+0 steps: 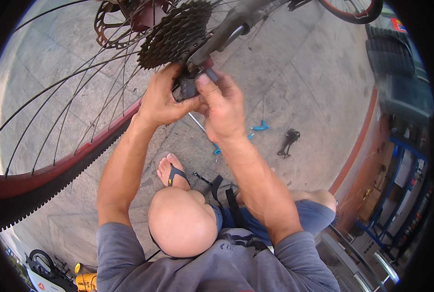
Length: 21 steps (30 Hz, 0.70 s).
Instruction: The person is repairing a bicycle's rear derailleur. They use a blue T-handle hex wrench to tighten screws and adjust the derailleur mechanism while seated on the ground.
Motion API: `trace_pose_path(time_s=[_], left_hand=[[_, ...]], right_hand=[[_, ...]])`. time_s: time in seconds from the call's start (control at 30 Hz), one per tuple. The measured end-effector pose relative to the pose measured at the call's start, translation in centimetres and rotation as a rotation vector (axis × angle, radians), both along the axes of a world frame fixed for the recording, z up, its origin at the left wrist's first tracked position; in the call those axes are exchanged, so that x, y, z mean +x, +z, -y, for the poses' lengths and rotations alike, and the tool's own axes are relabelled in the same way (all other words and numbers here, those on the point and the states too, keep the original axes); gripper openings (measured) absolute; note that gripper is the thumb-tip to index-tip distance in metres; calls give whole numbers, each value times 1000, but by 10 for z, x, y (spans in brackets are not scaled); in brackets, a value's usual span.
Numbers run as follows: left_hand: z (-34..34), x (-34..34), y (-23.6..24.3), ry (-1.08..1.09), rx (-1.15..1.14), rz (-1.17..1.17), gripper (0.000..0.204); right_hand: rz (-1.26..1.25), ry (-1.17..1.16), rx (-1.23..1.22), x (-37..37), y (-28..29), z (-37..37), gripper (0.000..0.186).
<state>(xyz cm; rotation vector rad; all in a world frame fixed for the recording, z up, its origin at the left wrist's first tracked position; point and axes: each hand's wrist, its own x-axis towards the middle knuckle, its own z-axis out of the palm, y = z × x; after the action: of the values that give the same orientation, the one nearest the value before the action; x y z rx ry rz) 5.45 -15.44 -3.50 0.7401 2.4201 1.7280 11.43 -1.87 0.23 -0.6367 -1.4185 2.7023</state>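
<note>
Just below the cassette [175, 36] and the bike frame's rear end [217, 46], both my hands are closed on a dark grey rear derailleur [188, 88]. My left hand [164, 100] grips it from the left, its fingers partly hidden behind the part. Pressing from the right, my right hand [222, 108] has its thumb on top and its fingers curled round the derailleur's side. The two hands meet at its lower edge. Whether it touches the frame is hard to see behind my fingers.
A spoked wheel with a red rim [61, 168] and black tyre [51, 207] spans the left. On the paving lie a teal-handled hex key [260, 126] and a black derailleur [289, 142]. A blue rack [397, 194] stands at right. My sandalled foot [170, 170] is below the hands.
</note>
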Motion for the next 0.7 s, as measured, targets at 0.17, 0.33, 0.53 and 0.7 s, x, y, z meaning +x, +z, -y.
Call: trace_pose_path(time_s=[0.17, 0.33, 0.53, 0.7], left_hand=[[-6, 4, -12, 52, 120, -28, 50], [-6, 5, -10, 36, 150, -22, 52], [-2, 4, 0, -4, 168, 100, 53], [4, 3, 0, -42, 97, 149, 55]], right_hand=[[-6, 17, 44, 3, -1, 4, 33], [-1, 8, 17, 3, 4, 5, 33], [21, -1, 22, 4, 5, 10, 35], [8, 51, 79, 5, 4, 7, 39]])
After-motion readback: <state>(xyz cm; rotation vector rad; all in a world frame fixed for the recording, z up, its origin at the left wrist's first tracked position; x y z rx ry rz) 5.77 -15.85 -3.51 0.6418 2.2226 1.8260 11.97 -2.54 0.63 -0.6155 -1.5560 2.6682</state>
